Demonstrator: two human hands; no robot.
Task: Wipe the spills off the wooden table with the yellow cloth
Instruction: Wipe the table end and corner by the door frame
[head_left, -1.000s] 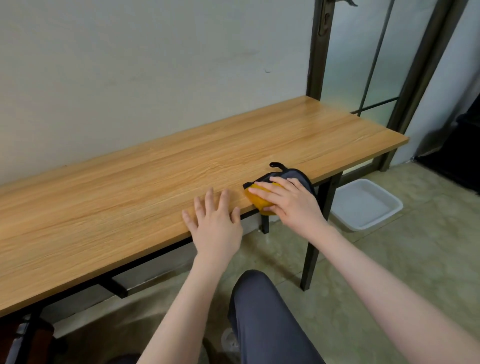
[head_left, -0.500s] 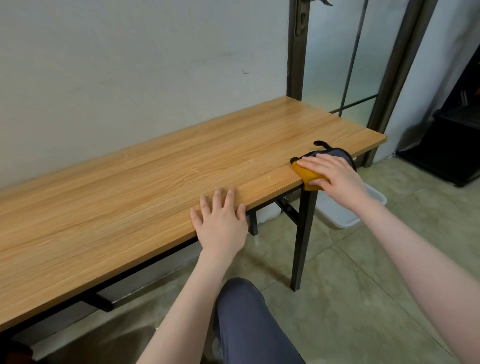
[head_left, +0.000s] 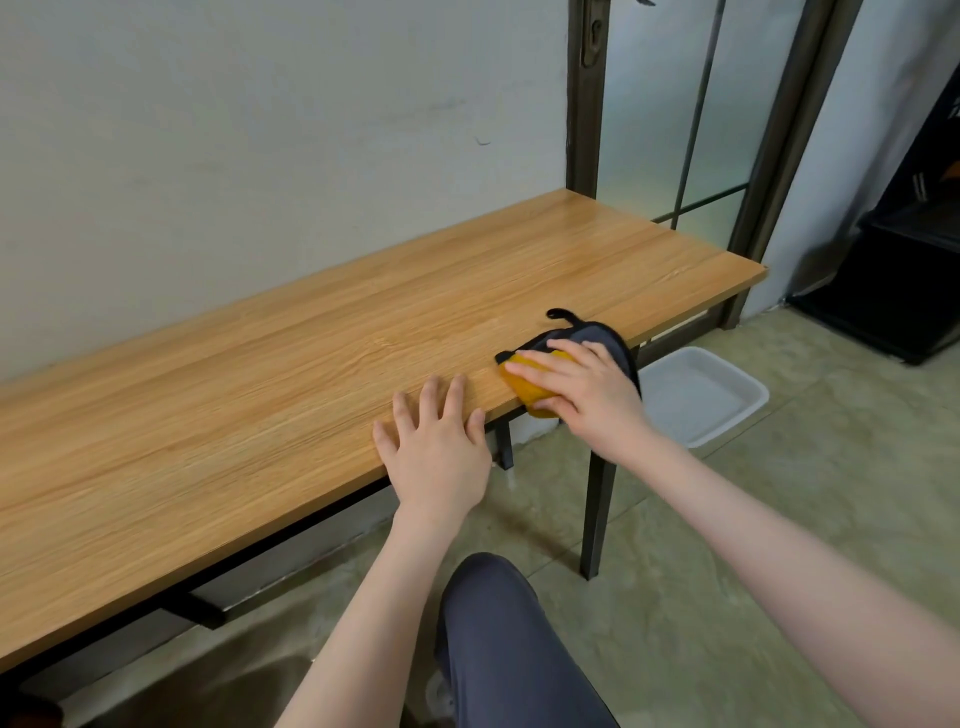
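A long wooden table (head_left: 291, 364) stands against a pale wall. The yellow cloth (head_left: 524, 387), with a dark grey backing and a black loop, lies at the table's front edge, right of centre, and hangs a little over it. My right hand (head_left: 582, 384) presses flat on top of the cloth and covers most of it. My left hand (head_left: 434, 447) rests flat on the front edge, fingers spread, just left of the cloth and apart from it. No spill is plainly visible on the wood.
A white plastic tray (head_left: 701, 395) sits on the tiled floor under the table's right end. A dark-framed glass door (head_left: 675, 130) stands behind that end, and a black cabinet (head_left: 904, 270) at far right. My knee (head_left: 498, 644) is below the table edge.
My right hand has slid the cloth back left along the front edge, closer to my left hand, after a sweep to the right. My left hand stays flat on the edge.
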